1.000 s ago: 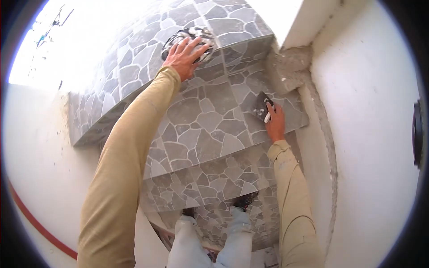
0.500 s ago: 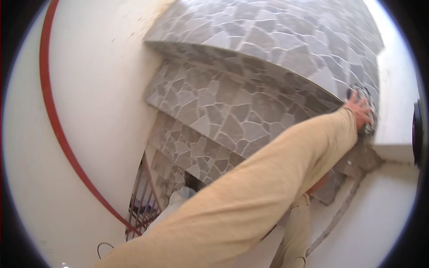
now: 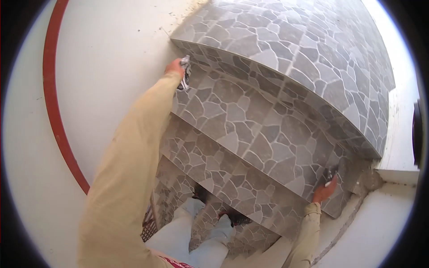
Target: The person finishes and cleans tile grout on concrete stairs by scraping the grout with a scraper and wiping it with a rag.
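Observation:
My left hand is closed around a crumpled black, grey and white rag. It holds the rag at the left end of a stair step, in the corner where the riser meets the white wall. Lower right, my right hand grips a dark object with a pale spot; blur hides what kind of thing it is. That hand is over the right end of the same step, tiled in grey stone-pattern pieces with light joints.
Above is a wide tiled landing with an overhanging edge. Lower steps descend towards my feet. A white wall with a red stripe bounds the left. At right are a white ledge, rough mortar and a brown railing lower left.
My left hand with the rag has swung from the landing's right end across to the step's left corner. My right hand, hidden behind that arm before, now shows with the dark object.

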Motion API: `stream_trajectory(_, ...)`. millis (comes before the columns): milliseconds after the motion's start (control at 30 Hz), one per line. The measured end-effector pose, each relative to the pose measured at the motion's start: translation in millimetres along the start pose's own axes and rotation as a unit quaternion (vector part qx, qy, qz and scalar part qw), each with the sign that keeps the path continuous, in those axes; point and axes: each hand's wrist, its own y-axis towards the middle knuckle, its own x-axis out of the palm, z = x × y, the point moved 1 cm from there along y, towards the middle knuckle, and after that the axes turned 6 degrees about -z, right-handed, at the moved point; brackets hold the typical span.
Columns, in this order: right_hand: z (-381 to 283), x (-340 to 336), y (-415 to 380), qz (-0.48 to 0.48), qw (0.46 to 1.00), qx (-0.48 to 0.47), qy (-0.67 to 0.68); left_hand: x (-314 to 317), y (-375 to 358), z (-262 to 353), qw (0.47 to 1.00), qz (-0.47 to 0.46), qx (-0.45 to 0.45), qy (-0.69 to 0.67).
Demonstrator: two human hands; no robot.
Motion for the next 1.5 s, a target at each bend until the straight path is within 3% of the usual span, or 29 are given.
stream_trajectory(67, -89.3, 47.8, 4.3, 0.000, 0.985, -0.031, 0.167, -2.7, -2.0, -26.1, 0.986, 0.118, 0.011, -0.120)
stream_trajectory(100, -138.6, 65.7, 10.7, -0.054, 0.989, -0.068, 0.121, -3.3, -10.4, -14.7, 0.967, 0.157, 0.035, -0.196)
stream_trajectory(133, -181.7, 86.2, 14.8, -0.107, 0.985, -0.109, 0.078, -7.4, -21.2, 21.8, 0.942, 0.206, 0.130, -0.229)
stream_trajectory(167, -214.5, 111.3, 12.6, -0.108, 0.983, -0.124, 0.083, -6.3, -23.3, 60.5, 0.908, 0.269, 0.282, -0.154)
stream_trajectory(200, -243.4, 141.0, 5.7, -0.115, 0.989, -0.088, 0.020, -2.2, -28.5, 108.4, 0.858, 0.319, 0.380, -0.135)
stream_trajectory(233, -267.9, 166.2, 3.1, -0.122, 0.990, -0.051, -0.043, 9.4, -38.8, 158.5, 0.802, 0.283, 0.464, -0.248)
stream_trajectory(267, -286.0, 179.9, 2.9, -0.130, 0.989, -0.059, -0.035, 11.3, -53.2, 199.3, 0.773, 0.213, 0.557, -0.218)
stream_trajectory(300, -295.8, 185.8, 0.4, -0.105, 0.991, -0.029, -0.083, 6.5, -77.0, 234.5, 0.831, 0.022, 0.554, -0.040)
stream_trajectory(333, -305.0, 191.0, -5.5, -0.085, 0.987, 0.005, -0.135, 47.0, -73.8, 255.9, 0.768, -0.002, 0.640, -0.008)
stream_trajectory(400, -299.7, 190.4, -3.7, -0.117, 0.983, -0.010, -0.142, 74.1, -64.9, 259.8, 0.729, -0.076, 0.680, 0.000)
stream_trajectory(500, -306.4, 188.4, -0.5, -0.134, 0.979, 0.000, -0.153, 61.6, -17.3, 223.7, 0.753, -0.077, 0.653, -0.020)
stream_trajectory(567, -309.4, 186.8, 3.0, -0.145, 0.979, 0.004, -0.145, 27.6, 38.4, 180.5, 0.819, -0.084, 0.563, 0.072)
stream_trajectory(667, -309.6, 186.9, 6.2, -0.149, 0.977, -0.007, -0.154, 13.5, 139.0, 96.7, 0.889, -0.040, 0.449, 0.083)
stream_trajectory(733, -306.9, 188.0, 8.7, -0.149, 0.976, -0.009, -0.158, -5.6, 201.1, 59.7, 0.934, -0.088, 0.340, 0.068)
stream_trajectory(800, -305.4, 192.2, 5.6, -0.147, 0.976, -0.003, -0.161, 7.7, 259.1, 30.4, 0.962, -0.023, 0.252, 0.099)
stream_trajectory(900, -306.7, 189.6, 7.1, -0.164, 0.971, 0.006, -0.172, 12.1, 252.0, 32.9, 0.978, 0.053, 0.199, 0.041)
stream_trajectory(1000, -309.6, 186.8, 9.1, -0.178, 0.969, 0.012, -0.170, -2.5, 231.7, 13.4, 0.989, -0.010, 0.136, 0.062)
stream_trajectory(1100, -304.5, 190.6, 8.3, -0.159, 0.977, 0.013, -0.140, -5.5, 172.8, -70.6, 0.970, 0.018, 0.225, 0.095)
stream_trajectory(1133, -303.1, 190.0, 8.0, -0.162, 0.975, 0.021, -0.153, -12.9, 135.9, -80.0, 0.964, -0.061, 0.104, -0.236)
stream_trajectory(1167, -302.6, 191.7, 8.1, -0.165, 0.972, 0.030, -0.167, -16.9, 90.7, -88.8, 0.832, -0.140, -0.030, -0.536)
stream_trajectory(1200, -300.1, 192.9, 7.0, -0.162, 0.973, 0.042, -0.161, -32.0, 57.1, -117.7, 0.912, -0.199, -0.042, -0.356)
stream_trajectory(1233, -298.0, 198.0, 7.9, -0.159, 0.976, 0.035, -0.142, -48.7, 23.0, -144.9, 0.951, -0.260, -0.034, -0.162)
stream_trajectory(1267, -292.4, 197.0, 6.6, -0.156, 0.978, 0.030, -0.132, -64.9, 14.7, -161.0, 0.922, -0.333, 0.030, 0.197)
stream_trajectory(1333, -295.4, 193.3, 7.9, -0.164, 0.972, 0.055, -0.161, -100.3, 13.6, -78.7, 0.975, -0.158, 0.139, 0.067)
stream_trajectory(1367, -299.4, 192.2, 8.9, -0.176, 0.967, 0.062, -0.172, -114.0, 16.9, -20.0, 0.970, -0.062, 0.235, 0.005)
stream_trajectory(1400, -298.3, 188.8, 9.2, -0.176, 0.967, 0.059, -0.173, -123.0, 19.5, 38.0, 0.962, -0.038, 0.269, -0.004)
stream_trajectory(1433, -302.7, 187.0, 10.5, -0.173, 0.969, 0.057, -0.168, -106.2, 30.0, 84.5, 0.906, 0.022, 0.410, -0.104)
stream_trajectory(1467, -307.2, 187.9, 10.2, -0.170, 0.971, 0.055, -0.159, -85.3, 31.3, 128.1, 0.864, 0.021, 0.481, -0.144)
stream_trajectory(1500, -311.9, 187.8, 11.7, -0.168, 0.972, 0.050, -0.155, -75.8, 20.1, 181.9, 0.823, -0.037, 0.551, -0.135)
